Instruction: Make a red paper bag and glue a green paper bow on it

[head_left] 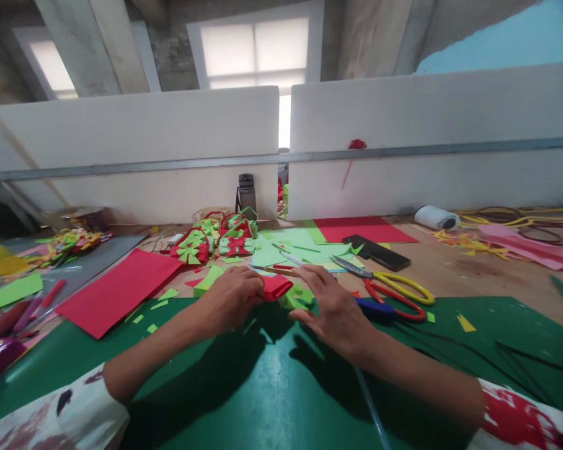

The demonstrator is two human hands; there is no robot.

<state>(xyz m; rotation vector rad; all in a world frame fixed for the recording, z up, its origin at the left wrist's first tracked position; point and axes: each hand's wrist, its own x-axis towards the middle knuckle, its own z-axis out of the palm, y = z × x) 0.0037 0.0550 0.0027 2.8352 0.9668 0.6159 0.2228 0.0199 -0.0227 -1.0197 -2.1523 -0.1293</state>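
My left hand (229,299) is closed around a folded red paper piece (276,286) at the far edge of the green mat (272,387). My right hand (333,306) lies just right of it, fingers stretched toward a small green folded paper piece (296,299), touching it. Both hands meet near the middle of the table. Yellow and red handled scissors (394,290) lie just right of my right hand.
A red sheet (117,287) lies to the left, light green sheets (291,247) and finished red-green paper baskets (211,240) behind the hands. A black phone (376,252), a grey bottle (246,192), a white roll (434,217) and paper scraps surround. White partitions (403,156) close the back.
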